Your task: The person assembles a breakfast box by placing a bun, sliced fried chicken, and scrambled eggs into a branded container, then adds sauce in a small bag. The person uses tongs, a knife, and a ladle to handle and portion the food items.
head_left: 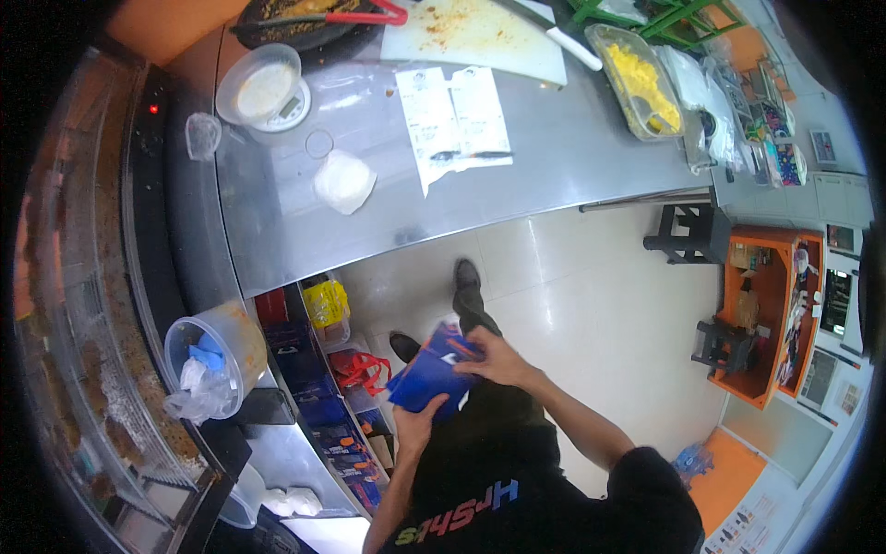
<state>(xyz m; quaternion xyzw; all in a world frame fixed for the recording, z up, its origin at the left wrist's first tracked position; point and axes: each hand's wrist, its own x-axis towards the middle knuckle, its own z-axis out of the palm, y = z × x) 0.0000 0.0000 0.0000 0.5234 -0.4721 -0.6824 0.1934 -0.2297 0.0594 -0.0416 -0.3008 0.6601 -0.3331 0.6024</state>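
Note:
In front of my body, low over the floor, I hold a blue paper package (425,379) with some orange and white on it; it looks like a flat or folded carton, and its exact kind is unclear. My left hand (414,427) grips its lower edge with the thumb on top. My right hand (498,358) is closed on its upper right corner. Both hands are off the steel table (517,189). On that table lie two printed paper slips (452,120) with a pen (471,155) across them, beside a crumpled white wad (344,182).
A kitchen scale with a bowl (263,90), a cutting board (471,37), a knife (572,46) and a tub of yellow food (641,83) occupy the table. At left stand a clear bucket (242,355) and shelves of blue cartons (318,406). A black stool (690,233) stands right.

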